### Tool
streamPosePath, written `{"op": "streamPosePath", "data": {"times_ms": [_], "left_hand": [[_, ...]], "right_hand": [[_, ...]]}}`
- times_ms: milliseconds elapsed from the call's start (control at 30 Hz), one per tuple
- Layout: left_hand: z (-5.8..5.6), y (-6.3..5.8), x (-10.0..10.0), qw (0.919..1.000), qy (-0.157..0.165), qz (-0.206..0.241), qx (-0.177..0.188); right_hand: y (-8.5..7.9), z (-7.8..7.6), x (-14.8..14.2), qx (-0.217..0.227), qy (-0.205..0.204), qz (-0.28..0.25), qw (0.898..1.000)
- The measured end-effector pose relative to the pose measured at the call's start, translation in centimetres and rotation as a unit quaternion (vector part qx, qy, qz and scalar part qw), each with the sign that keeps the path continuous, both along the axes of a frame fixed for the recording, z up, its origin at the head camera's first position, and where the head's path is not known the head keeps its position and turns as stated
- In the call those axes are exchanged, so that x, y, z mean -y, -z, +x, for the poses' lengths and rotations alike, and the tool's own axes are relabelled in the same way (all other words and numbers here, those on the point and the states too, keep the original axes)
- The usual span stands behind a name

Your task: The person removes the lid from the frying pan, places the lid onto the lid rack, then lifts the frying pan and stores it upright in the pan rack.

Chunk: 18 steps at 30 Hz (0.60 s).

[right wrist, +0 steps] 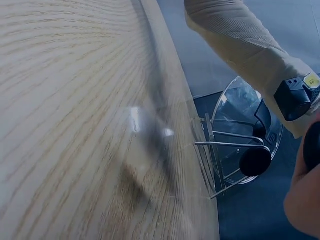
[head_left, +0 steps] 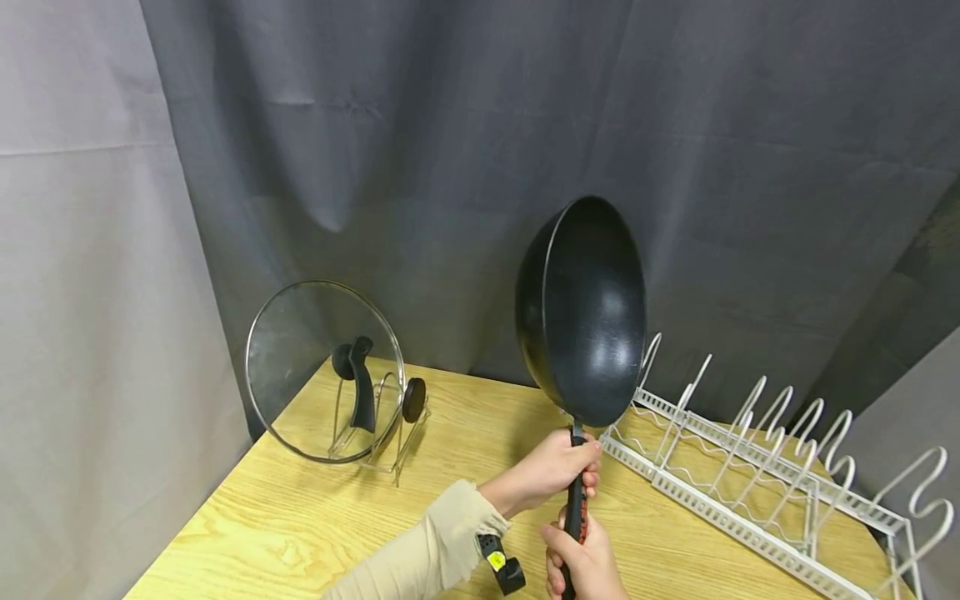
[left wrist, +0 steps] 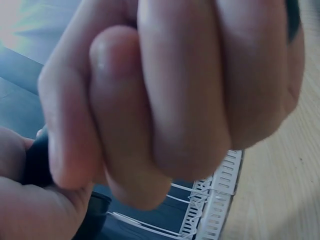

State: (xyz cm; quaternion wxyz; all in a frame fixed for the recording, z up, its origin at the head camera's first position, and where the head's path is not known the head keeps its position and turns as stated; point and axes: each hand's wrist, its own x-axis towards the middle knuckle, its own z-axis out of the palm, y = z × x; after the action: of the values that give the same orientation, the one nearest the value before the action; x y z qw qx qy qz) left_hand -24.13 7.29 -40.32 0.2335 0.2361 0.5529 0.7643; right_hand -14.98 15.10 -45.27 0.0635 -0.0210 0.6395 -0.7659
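Observation:
A deep black wok (head_left: 592, 317) is held up above the table by its long handle (head_left: 575, 504), its bowl upward and its open side turned to the right. My left hand (head_left: 551, 468) grips the handle close to the bowl. Lower down, my right hand (head_left: 588, 557) wraps round the same handle. In the left wrist view the curled fingers (left wrist: 185, 95) of the left hand fill the picture. Little of the wok shows in the right wrist view.
A glass lid (head_left: 300, 383) with a black handle stands upright in a wire stand (head_left: 401, 454) on the left of the wooden table (head_left: 300, 533). To the right lies a long white rack (head_left: 720, 508) with several wavy upright dividers. Dark curtain (head_left: 450, 167) hangs behind.

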Motion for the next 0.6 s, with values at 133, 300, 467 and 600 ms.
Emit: {"op": "streamPosePath", "data": {"times_ms": [133, 300, 467, 600], "left_hand": [[0.0, -0.5, -0.4, 0.9994, -0.003, -0.031, -0.016], [0.1, -1.1, -0.9, 0.9946, -0.025, -0.084, -0.057], [0.3, -1.6, -1.6, 0.9892, -0.028, -0.116, -0.086], [0.5, -1.9, -2.3, 0.9859, -0.037, -0.132, -0.096]], "right_hand": [[0.2, -0.2, -0.4, -0.022, -0.025, -0.022, 0.999], [0.4, -0.4, -0.9, -0.061, -0.071, -0.062, 0.994], [0.5, -0.3, -1.3, -0.091, -0.104, -0.109, 0.984], [0.7, -0.4, -1.6, -0.123, -0.122, -0.14, 0.975]]}}
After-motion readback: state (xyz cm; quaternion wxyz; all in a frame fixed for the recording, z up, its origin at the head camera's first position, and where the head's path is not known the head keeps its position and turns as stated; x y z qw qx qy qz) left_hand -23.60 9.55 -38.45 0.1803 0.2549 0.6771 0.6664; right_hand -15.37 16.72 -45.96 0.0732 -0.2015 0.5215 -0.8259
